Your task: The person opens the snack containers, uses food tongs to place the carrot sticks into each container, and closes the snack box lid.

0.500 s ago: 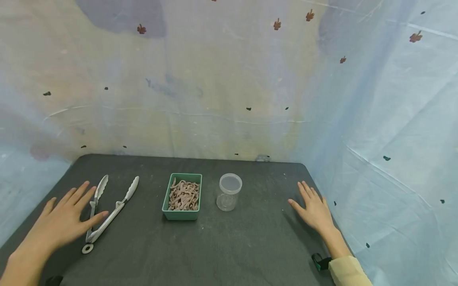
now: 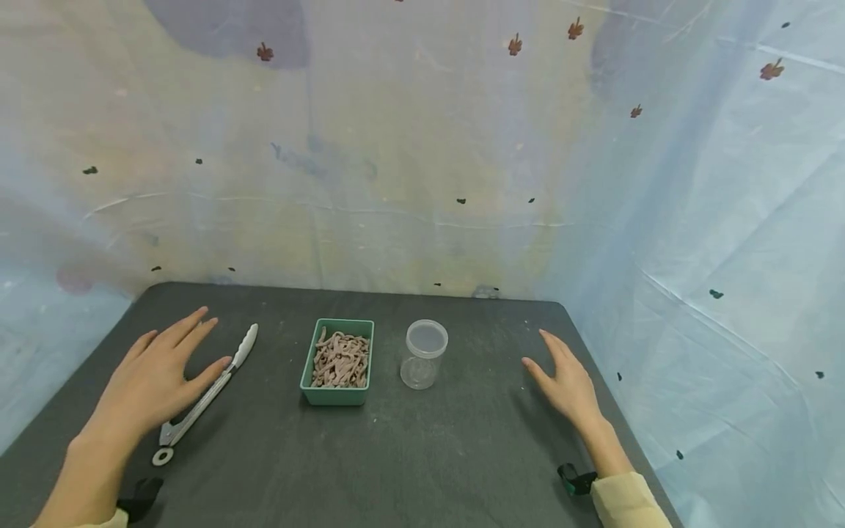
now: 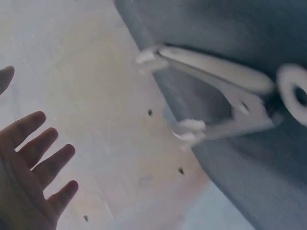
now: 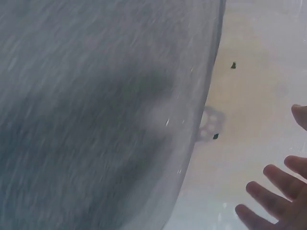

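My left hand (image 2: 155,374) hovers with spread fingers over the tongs (image 2: 210,396), hiding one of their arms in the head view. In the left wrist view the tongs (image 3: 216,86) lie spread apart, with pale scalloped tips and a ring at the hinge end. On the right, my right hand (image 2: 569,381) is held above the table, its fingers extended and holding nothing. Between the hands stand a green rectangular tray (image 2: 334,397) filled with brownish strip-like pieces (image 2: 340,359) and, to its right, a clear plastic jar (image 2: 422,363) with a translucent lid (image 2: 426,338).
The dark table (image 2: 422,455) has rounded far corners. A pale patterned sheet (image 2: 396,147) hangs behind it and along the right side. Each wrist wears a dark strap, the right strap (image 2: 576,480) showing below the forearm.
My left hand has moved right and a little forward, now covering one arm of the tongs. My right hand has shifted slightly left. The tray, jar and tongs stay in place.
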`<control>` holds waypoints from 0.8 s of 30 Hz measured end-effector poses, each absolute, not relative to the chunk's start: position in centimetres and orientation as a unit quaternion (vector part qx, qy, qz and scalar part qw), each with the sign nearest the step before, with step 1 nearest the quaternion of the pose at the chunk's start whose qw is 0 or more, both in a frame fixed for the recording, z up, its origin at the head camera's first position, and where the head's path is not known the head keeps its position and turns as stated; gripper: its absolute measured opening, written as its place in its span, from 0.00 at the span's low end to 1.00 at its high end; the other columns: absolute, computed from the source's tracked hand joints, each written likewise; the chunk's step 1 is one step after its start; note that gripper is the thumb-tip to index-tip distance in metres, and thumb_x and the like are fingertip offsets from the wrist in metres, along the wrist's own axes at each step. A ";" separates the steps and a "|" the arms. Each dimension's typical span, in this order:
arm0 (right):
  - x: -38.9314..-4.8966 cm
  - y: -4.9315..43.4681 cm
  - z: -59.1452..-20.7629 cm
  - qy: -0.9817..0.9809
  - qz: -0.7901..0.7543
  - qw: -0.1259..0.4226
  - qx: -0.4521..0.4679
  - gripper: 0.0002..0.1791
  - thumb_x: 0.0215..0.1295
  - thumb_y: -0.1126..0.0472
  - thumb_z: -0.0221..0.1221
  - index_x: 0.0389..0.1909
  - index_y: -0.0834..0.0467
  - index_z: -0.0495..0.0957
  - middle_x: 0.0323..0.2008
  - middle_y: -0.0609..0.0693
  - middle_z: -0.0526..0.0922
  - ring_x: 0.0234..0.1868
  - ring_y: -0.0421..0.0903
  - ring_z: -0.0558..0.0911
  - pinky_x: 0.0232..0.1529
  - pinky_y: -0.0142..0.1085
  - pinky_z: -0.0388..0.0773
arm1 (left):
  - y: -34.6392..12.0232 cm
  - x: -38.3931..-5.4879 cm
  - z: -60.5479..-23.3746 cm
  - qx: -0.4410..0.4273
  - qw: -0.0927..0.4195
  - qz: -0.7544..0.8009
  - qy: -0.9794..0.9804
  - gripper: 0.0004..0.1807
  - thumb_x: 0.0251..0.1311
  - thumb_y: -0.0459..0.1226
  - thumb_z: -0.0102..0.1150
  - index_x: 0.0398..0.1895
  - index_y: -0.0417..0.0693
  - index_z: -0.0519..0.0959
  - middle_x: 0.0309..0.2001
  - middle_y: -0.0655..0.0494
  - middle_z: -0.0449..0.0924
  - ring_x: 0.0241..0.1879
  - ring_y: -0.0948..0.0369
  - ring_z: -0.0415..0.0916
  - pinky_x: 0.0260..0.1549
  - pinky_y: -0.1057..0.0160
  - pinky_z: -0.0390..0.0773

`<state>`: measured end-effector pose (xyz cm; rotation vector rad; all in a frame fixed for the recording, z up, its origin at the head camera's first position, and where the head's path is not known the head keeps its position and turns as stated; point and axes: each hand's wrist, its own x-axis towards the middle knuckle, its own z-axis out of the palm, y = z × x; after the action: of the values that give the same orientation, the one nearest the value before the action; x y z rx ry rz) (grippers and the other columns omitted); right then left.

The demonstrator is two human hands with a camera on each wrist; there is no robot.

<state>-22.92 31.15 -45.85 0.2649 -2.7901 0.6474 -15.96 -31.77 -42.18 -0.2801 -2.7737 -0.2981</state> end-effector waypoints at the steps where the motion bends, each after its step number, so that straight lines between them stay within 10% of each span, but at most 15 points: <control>1: -22.9 30.8 -45.9 -0.958 0.232 0.139 0.097 0.41 0.77 0.43 0.58 0.81 0.58 0.58 0.77 0.65 0.62 0.73 0.69 0.67 0.64 0.68 0.68 | -31.3 -16.1 -42.0 -0.100 0.178 -0.107 -0.973 0.43 0.71 0.58 0.60 0.79 0.41 0.64 0.80 0.40 0.56 0.69 0.35 0.64 0.72 0.32 0.49; 24: -24.6 22.5 -48.0 -0.869 0.452 0.120 0.159 0.38 0.73 0.58 0.66 0.79 0.59 0.62 0.72 0.58 0.72 0.70 0.62 0.74 0.65 0.57 0.74 | -19.0 -21.8 -41.3 -0.179 0.269 -0.233 -0.917 0.33 0.70 0.43 0.67 0.74 0.40 0.71 0.71 0.39 0.70 0.67 0.38 0.70 0.63 0.31 0.67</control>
<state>-24.56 22.47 -48.00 0.4646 -2.5403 1.3209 -21.81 -18.96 -41.32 -0.4830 -2.4717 -0.6293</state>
